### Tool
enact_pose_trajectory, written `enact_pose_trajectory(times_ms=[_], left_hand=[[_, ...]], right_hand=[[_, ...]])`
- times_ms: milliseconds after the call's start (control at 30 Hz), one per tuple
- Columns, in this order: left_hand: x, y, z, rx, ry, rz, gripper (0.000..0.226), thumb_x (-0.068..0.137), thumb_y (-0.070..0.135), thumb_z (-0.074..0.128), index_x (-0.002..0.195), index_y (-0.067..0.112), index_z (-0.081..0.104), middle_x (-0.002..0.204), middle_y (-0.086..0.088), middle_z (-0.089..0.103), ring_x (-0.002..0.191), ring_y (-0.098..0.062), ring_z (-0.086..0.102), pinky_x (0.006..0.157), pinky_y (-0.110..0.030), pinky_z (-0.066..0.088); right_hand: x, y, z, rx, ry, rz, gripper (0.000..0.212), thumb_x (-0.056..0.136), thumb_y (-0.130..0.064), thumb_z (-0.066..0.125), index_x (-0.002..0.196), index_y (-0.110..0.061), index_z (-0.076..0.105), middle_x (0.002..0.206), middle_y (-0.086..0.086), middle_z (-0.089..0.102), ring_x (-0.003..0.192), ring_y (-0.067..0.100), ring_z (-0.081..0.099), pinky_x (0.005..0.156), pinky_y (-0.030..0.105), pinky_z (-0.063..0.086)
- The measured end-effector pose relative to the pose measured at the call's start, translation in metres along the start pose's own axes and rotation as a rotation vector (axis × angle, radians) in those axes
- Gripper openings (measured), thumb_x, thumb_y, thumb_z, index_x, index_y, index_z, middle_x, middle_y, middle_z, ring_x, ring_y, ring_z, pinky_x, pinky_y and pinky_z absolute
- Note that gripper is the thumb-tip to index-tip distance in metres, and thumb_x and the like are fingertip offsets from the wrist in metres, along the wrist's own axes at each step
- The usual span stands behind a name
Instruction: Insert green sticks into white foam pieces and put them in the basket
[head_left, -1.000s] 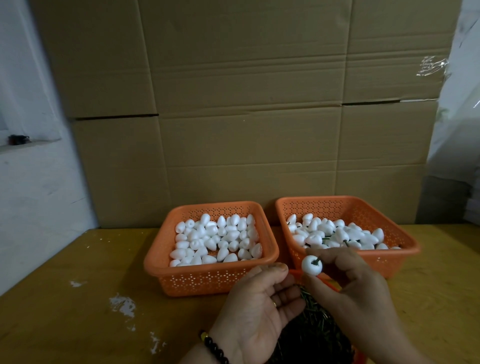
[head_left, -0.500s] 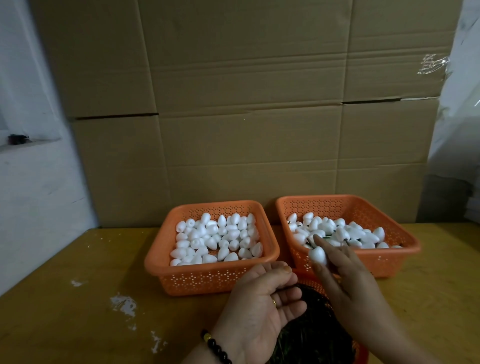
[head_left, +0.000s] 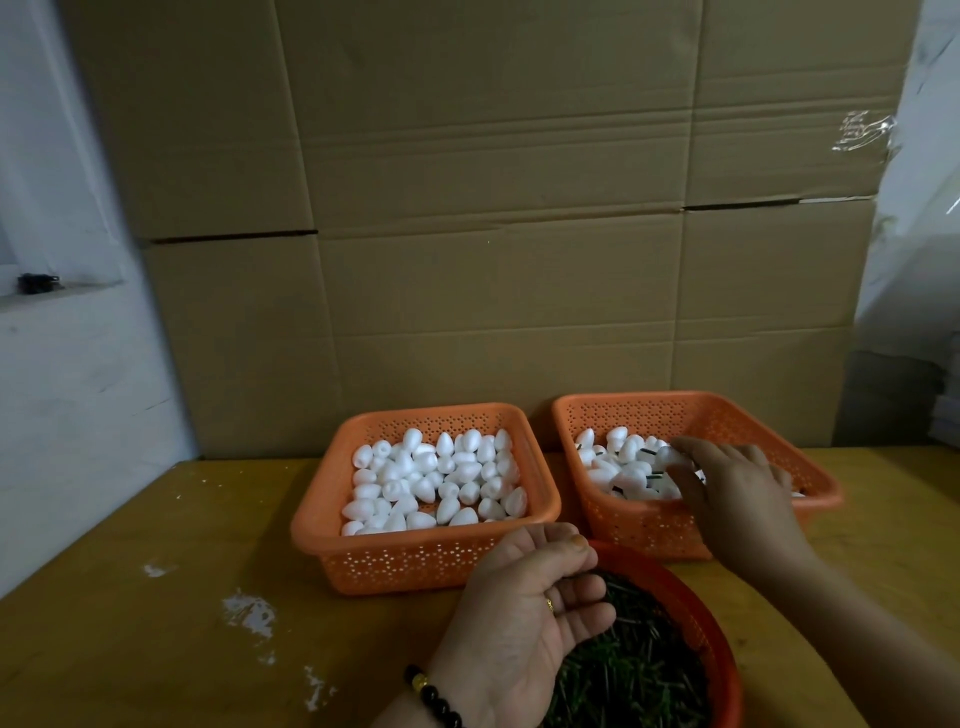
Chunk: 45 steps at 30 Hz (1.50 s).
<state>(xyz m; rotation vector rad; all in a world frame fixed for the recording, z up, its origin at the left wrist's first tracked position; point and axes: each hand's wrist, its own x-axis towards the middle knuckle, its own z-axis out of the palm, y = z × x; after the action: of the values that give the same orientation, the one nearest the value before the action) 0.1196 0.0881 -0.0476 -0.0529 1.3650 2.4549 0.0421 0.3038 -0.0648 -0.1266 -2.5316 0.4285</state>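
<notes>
Yellow-brown worktop (head_left: 156, 519) with white paint specks at left, cardboard sheets (head_left: 493, 208) standing behind. Left orange basket (head_left: 311, 530) sits on worktop, filled with plain white foam pieces (head_left: 436, 483), none with sticks visible. Left hand (head_left: 524, 618), beaded bracelet (head_left: 436, 699) at wrist and ring on a finger, hovers palm-up over near edge of round red bowl (head_left: 711, 629); fingers loosely curled toward thumb; cannot tell if anything is pinched in that grip. Bowl holds a heap of green sticks (head_left: 634, 670), sits just in front of both baskets. Right orange basket (head_left: 623, 525) is beside the left one, touching or nearly so, holds foam pieces with dark green sticks (head_left: 631, 467) poking out. Right hand (head_left: 732, 488) reaches into right basket, palm down, fingers spread and relaxed over the pile, grip released; one foam piece (head_left: 667, 457) lies at its fingertips, on the heap. Clear plastic sheet (head_left: 924, 182) hangs at far right.
</notes>
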Motion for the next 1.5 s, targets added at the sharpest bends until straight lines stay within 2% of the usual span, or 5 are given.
enact_pose_trajectory(times_ms=[533, 767, 967, 1167, 1500], left_hand=[[-0.001, 0.0, 0.001, 0.003, -0.001, 0.004, 0.017, 0.086, 0.003, 0.062, 0.104, 0.004, 0.063, 0.077, -0.009, 0.069, 0.066, -0.019, 0.063, 0.059, -0.033, 0.055], [0.001, -0.002, 0.002, 0.022, 0.012, 0.001, 0.015, 0.087, 0.004, 0.063, 0.101, 0.007, 0.064, 0.075, -0.007, 0.069, 0.064, -0.017, 0.064, 0.057, -0.031, 0.054], [0.006, -0.005, 0.0, 0.074, 0.01, 0.03, 0.016, 0.087, 0.003, 0.063, 0.102, 0.006, 0.063, 0.078, -0.007, 0.067, 0.066, -0.017, 0.062, 0.058, -0.029, 0.054], [0.012, 0.012, -0.008, 0.176, -0.02, 0.135, 0.011, 0.088, 0.004, 0.062, 0.099, 0.007, 0.062, 0.081, -0.006, 0.067, 0.067, -0.014, 0.062, 0.06, -0.028, 0.054], [0.078, 0.085, -0.046, 1.141, 0.211, 0.392, 0.019, 0.09, 0.023, 0.058, 0.109, 0.025, 0.06, 0.099, 0.011, 0.061, 0.083, -0.001, 0.06, 0.066, -0.02, 0.05]], right_hand=[[-0.021, -0.02, -0.017, 0.268, 0.176, -0.201, 0.021, 0.087, -0.006, 0.066, 0.105, -0.014, 0.072, 0.098, 0.004, 0.067, 0.09, 0.02, 0.061, 0.073, 0.028, 0.043], [-0.064, -0.048, -0.026, 0.069, -0.489, -0.477, 0.038, 0.08, -0.057, 0.052, 0.114, -0.041, 0.053, 0.111, -0.019, 0.052, 0.093, 0.002, 0.059, 0.08, 0.026, 0.052], [-0.077, -0.055, -0.002, -0.081, -0.619, -0.45, 0.094, 0.064, -0.082, 0.044, 0.147, -0.044, 0.019, 0.149, -0.02, 0.024, 0.136, 0.007, 0.028, 0.113, 0.028, 0.029], [-0.08, -0.055, 0.003, -0.07, -0.64, -0.494, 0.092, 0.065, -0.083, 0.037, 0.146, -0.043, 0.021, 0.144, -0.015, 0.037, 0.135, 0.009, 0.031, 0.11, 0.029, 0.032], [-0.081, -0.065, -0.009, -0.025, -0.589, -0.535, 0.053, 0.087, -0.066, 0.044, 0.132, -0.037, 0.045, 0.12, -0.016, 0.052, 0.111, 0.006, 0.053, 0.092, 0.023, 0.045]])
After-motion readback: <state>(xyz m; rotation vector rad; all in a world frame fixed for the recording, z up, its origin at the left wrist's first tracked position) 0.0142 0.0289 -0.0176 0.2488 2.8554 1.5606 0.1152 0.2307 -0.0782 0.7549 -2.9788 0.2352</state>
